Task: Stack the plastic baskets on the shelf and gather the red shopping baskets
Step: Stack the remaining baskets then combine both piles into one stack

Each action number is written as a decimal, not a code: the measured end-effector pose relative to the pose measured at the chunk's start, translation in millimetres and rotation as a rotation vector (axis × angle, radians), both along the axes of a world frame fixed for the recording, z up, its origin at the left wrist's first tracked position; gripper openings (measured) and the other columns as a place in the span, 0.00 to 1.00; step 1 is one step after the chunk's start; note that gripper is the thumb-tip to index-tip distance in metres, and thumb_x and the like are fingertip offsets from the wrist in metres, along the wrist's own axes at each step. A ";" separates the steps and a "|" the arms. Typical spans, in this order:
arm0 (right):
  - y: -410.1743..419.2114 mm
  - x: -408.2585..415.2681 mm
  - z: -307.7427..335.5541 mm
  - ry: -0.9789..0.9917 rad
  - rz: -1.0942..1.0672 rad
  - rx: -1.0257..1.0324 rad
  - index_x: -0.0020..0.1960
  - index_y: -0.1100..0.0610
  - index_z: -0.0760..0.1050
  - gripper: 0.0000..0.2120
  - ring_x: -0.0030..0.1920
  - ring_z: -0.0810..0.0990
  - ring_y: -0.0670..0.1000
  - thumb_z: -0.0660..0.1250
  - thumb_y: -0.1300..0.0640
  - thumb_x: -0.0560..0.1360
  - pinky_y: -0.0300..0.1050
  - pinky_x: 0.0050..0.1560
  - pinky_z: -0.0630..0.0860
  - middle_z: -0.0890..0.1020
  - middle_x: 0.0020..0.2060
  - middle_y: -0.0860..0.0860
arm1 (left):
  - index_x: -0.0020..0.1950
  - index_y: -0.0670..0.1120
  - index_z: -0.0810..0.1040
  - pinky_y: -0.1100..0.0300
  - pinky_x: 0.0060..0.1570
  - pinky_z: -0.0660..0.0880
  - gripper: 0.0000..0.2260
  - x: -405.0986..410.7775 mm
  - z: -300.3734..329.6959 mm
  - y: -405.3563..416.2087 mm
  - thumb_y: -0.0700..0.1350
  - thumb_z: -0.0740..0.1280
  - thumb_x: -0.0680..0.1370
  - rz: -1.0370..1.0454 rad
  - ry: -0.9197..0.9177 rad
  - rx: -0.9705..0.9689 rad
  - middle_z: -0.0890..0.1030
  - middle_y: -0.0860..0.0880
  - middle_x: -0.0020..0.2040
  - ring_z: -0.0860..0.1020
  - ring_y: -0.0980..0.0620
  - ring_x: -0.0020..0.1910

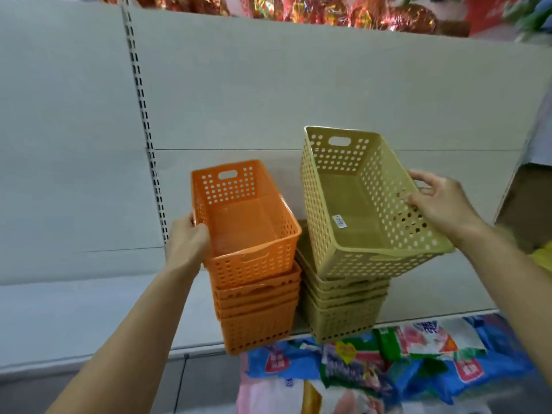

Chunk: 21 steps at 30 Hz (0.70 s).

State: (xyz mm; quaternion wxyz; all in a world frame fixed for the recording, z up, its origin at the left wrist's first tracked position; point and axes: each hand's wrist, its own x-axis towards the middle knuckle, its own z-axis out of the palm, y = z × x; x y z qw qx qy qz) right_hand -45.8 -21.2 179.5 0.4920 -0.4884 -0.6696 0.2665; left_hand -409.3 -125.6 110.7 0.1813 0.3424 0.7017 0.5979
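We see the top orange basket sitting partly nested in its orange stack on the shelf, our left hand curled round its left rim. Just beside it, our right hand pinches the right wall of a tilted beige basket above the beige stack. Colourful packets lie below the shelf.

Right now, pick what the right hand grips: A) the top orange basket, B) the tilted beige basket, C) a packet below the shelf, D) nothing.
B: the right hand grips the rim of the tilted beige basket above the beige stack, while the left hand holds the top orange basket.
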 end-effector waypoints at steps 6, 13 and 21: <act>59.8 -10.4 -24.7 0.015 0.015 0.069 0.68 0.48 0.70 0.23 0.35 0.83 0.49 0.63 0.62 0.74 0.48 0.39 0.82 0.84 0.42 0.51 | 0.43 0.47 0.80 0.41 0.46 0.81 0.05 15.8 -14.9 13.7 0.44 0.65 0.71 0.041 0.081 -0.130 0.84 0.44 0.40 0.83 0.41 0.41; 97.0 -22.0 -58.0 -0.148 0.152 -0.046 0.68 0.49 0.70 0.22 0.32 0.79 0.54 0.61 0.62 0.76 0.51 0.40 0.76 0.84 0.42 0.52 | 0.49 0.41 0.77 0.59 0.30 0.72 0.15 36.2 -36.4 1.7 0.27 0.55 0.74 -0.027 0.004 -0.197 0.81 0.42 0.41 0.77 0.48 0.35; 107.9 -24.6 -75.7 -0.312 0.287 -0.230 0.69 0.58 0.70 0.18 0.61 0.77 0.57 0.60 0.63 0.79 0.49 0.61 0.72 0.78 0.62 0.57 | 0.78 0.49 0.57 0.65 0.38 0.71 0.30 45.7 -60.5 -1.9 0.31 0.54 0.77 -0.049 -0.051 -0.138 0.73 0.46 0.69 0.76 0.51 0.53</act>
